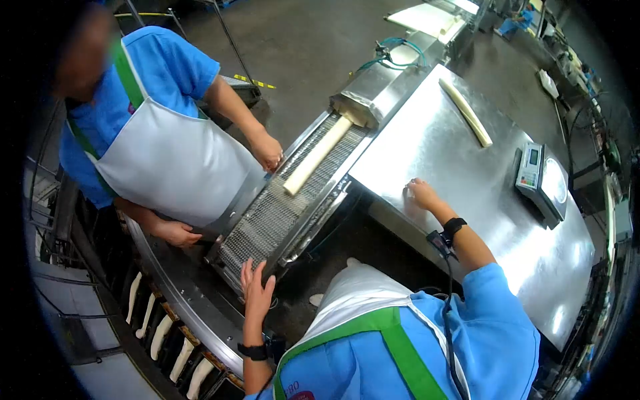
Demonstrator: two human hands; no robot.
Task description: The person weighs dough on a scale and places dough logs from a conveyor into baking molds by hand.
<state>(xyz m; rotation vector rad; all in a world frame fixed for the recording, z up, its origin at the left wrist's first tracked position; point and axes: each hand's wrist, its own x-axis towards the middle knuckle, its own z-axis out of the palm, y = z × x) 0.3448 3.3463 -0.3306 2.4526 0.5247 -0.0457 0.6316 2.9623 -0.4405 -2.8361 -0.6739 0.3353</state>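
A long pale roll of dough (317,157) lies lengthwise on the wire mesh conveyor belt (257,230), its far end at the mouth of a metal machine housing. My left hand (256,285) is at the belt's near end, fingers spread and empty, by the side rail. On the steel table (407,150), right of the belt, my right hand (424,196) rests its fingertips near the edge, holding nothing visible. Farther back on that tabletop lies a second dough roll (465,112), apart from my hand.
A digital scale (541,183) stands at the table's right side. Across the belt is a co-worker in a white apron (177,157), one hand (267,152) by the belt's rail. At lower left, dough pieces (161,337) sit in dark trays below a curved metal rail (180,293).
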